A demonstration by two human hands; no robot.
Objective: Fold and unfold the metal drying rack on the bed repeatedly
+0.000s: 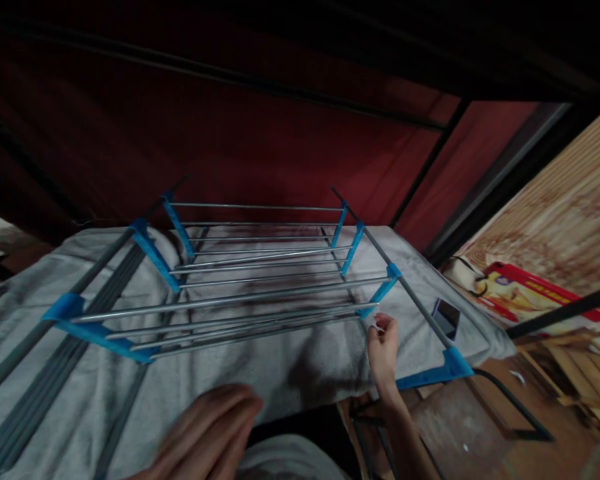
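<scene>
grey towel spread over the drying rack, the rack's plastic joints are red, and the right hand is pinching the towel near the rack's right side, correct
Not quite: the head view shows the joints on the drying rack are blue, not red. The rest holds: a grey towel lies spread over the rack, and the right hand pinches it near the right side.

A pale grey towel [290, 360] lies spread flat over a metal drying rack with blue plastic joints [260, 280], filling the frame's centre; its lower right part is pinched up slightly.
</scene>
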